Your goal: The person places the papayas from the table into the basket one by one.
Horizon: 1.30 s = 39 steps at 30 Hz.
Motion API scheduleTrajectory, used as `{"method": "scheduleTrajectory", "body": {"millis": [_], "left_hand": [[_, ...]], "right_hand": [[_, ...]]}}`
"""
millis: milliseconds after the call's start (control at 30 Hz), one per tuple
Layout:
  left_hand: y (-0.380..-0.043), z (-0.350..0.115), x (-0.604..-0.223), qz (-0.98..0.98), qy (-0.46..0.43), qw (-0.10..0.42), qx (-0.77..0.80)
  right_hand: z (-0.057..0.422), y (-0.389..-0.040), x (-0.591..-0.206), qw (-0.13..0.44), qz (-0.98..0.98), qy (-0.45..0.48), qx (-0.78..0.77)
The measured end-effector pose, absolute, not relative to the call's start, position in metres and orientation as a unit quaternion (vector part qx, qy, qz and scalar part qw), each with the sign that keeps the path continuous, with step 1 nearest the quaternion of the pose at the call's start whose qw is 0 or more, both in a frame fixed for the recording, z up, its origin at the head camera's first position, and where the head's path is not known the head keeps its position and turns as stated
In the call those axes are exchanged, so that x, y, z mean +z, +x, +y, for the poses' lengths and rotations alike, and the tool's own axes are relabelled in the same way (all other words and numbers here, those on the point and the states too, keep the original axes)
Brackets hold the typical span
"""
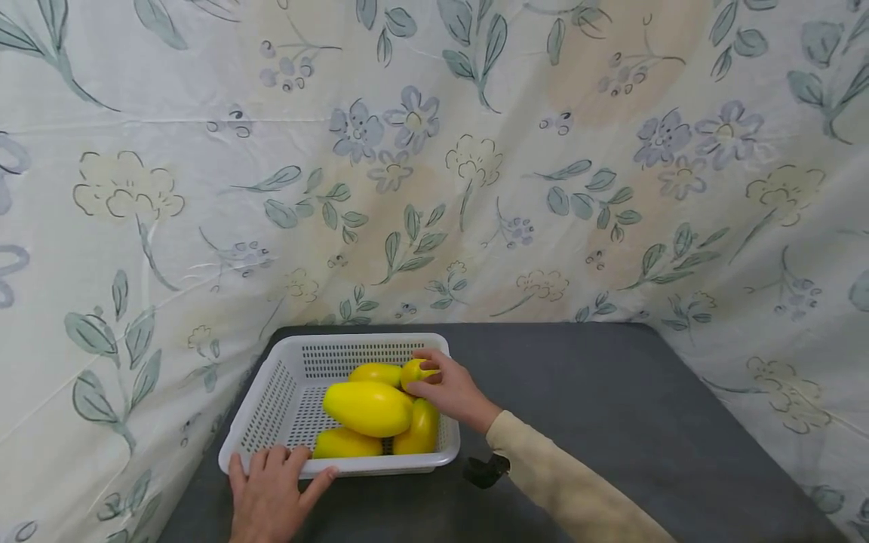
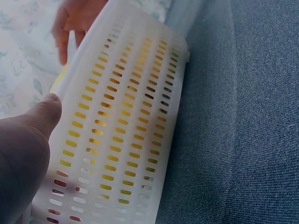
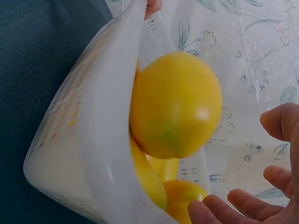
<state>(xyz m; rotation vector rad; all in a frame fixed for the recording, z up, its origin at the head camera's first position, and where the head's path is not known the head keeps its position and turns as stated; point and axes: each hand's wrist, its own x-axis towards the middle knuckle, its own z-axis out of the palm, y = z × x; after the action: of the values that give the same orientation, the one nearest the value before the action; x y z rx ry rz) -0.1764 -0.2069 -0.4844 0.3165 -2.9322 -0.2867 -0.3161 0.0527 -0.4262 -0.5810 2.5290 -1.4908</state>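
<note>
A white perforated plastic basket (image 1: 261, 388) holds several smooth yellow fruits. The largest, an oblong fruit (image 1: 366, 408), lies on top of the others. At the basket's front left, my left hand (image 1: 268, 490) grips the rim, fingers over the edge and thumb (image 2: 46, 114) along the outside. My right hand (image 1: 451, 388) reaches in over the right side, beside a small yellow fruit (image 1: 416, 371) in the far right corner. In the right wrist view its fingers (image 3: 252, 205) are spread apart, with one fingertip right by a yellow fruit (image 3: 184, 193).
The basket stands on the left part of a dark grey table (image 1: 570, 392). Behind and at both sides hangs a pale cloth (image 1: 502, 188) printed with flowers and leaves. A black device (image 1: 485, 471) sits at the right wrist, by a cream sleeve (image 1: 563, 475).
</note>
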Motion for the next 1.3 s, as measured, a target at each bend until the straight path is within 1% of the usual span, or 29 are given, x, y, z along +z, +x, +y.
{"method": "scheduleTrajectory", "body": {"millis": [200,367,567,767,900,1033,1300], "left_hand": [[-0.18,-0.212,-0.487,-0.986,0.106,0.088,-0.092],[-0.18,-0.214,-0.488,-0.987,0.107,0.09,-0.085],[-0.179,-0.217,-0.489,-0.986,0.11,0.096,-0.077],[-0.179,-0.217,-0.489,-0.987,0.112,0.09,-0.069],[-0.18,-0.216,-0.487,-0.988,0.113,0.082,-0.065],[-0.181,-0.218,-0.486,-0.988,0.116,0.076,-0.07],[-0.181,-0.221,-0.491,-0.988,0.109,0.084,-0.076]], "right_hand": [[0.072,-0.317,-0.421,0.055,0.842,-0.182,-0.505],[0.103,-0.318,-0.423,0.031,0.838,-0.161,-0.52],[0.155,-0.317,-0.445,0.012,0.826,-0.146,-0.545],[0.203,-0.305,-0.471,-0.003,0.828,-0.096,-0.553],[0.231,-0.296,-0.486,0.001,0.829,-0.063,-0.556],[0.248,-0.289,-0.498,0.011,0.832,-0.05,-0.553],[0.256,-0.289,-0.507,0.026,0.832,0.003,-0.554]]}}
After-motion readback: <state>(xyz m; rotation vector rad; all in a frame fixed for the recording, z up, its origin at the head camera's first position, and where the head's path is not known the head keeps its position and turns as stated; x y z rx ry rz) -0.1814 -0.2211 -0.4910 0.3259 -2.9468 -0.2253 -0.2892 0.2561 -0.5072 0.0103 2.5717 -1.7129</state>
